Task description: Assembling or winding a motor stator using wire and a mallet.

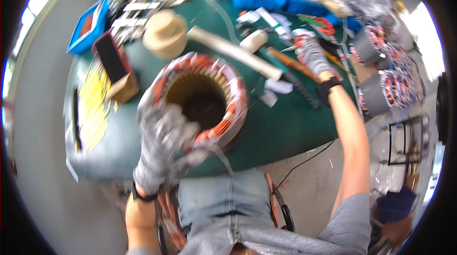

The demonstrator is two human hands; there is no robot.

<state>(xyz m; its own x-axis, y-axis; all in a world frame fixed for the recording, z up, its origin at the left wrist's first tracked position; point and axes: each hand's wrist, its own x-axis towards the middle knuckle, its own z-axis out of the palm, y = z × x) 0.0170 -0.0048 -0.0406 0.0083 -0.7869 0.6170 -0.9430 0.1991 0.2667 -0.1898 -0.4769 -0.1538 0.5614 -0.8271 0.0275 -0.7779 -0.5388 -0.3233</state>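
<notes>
Head view: ribbed cylindrical stator [203,82]

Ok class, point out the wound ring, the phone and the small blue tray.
Wound ring [234,104], head view: its right rim.
Phone [111,59], head view: dark screen.
Small blue tray [81,45], head view: near wall.

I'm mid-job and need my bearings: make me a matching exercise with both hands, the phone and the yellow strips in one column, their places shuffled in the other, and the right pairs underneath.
Column one
1. Left hand
2. Right hand
3. Phone
4. Yellow strips

Column two
A. By a small brown box, dark face showing
B. Spread loosely along the left side of the green table
C. At the left rim of the wound stator
D. Among the tools on the table's right side

Right pairs: 1-C, 2-D, 3-A, 4-B
</notes>
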